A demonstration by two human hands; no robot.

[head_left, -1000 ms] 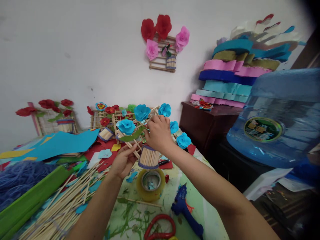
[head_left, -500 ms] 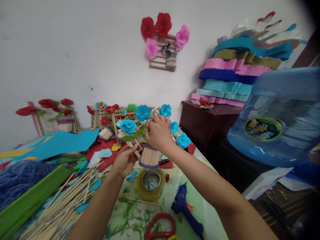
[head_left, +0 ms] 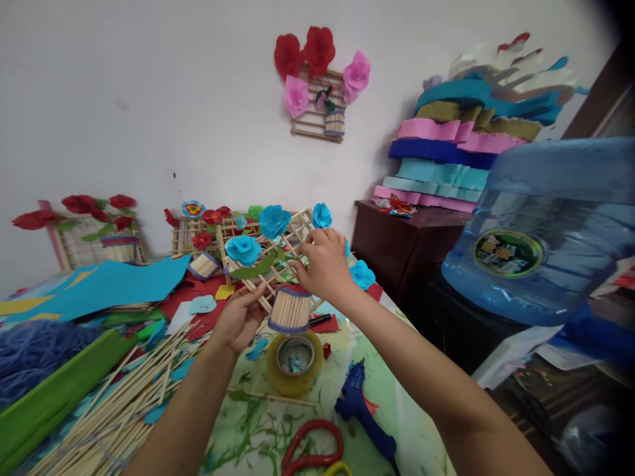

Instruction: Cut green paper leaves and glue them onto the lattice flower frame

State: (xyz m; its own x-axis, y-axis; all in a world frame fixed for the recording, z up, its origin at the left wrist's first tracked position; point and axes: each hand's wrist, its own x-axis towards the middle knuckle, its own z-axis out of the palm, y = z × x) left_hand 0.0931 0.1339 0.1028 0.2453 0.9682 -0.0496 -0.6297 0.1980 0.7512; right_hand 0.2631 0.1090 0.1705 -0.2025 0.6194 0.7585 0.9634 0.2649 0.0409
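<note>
A lattice of thin wooden sticks point(head_left: 299, 226) hangs tilted above the table, bearing blue paper flowers point(head_left: 274, 221), a green paper leaf point(head_left: 254, 267) and a small stick basket point(head_left: 290, 309) with purple edging. My left hand point(head_left: 245, 314) is closed on the lattice's lower left part, thumb on top. Over the right part of the lattice, my right hand point(head_left: 325, 263) is bent with its fingers curled down among the sticks. Its fingertips are partly hidden, so what they pinch cannot be made out.
Below lie a tape roll point(head_left: 294, 363), a blue glue gun point(head_left: 364, 406) and red-handled scissors point(head_left: 312, 444). Loose sticks point(head_left: 124, 403), green paper point(head_left: 64, 383) and purple cord point(head_left: 42, 350) cover the left. A large water bottle point(head_left: 540, 231) stands at right.
The view has shifted slightly to the right. My right hand has moved a little away from the leaf, toward the right side of the lattice. My left hand keeps its hold.
</note>
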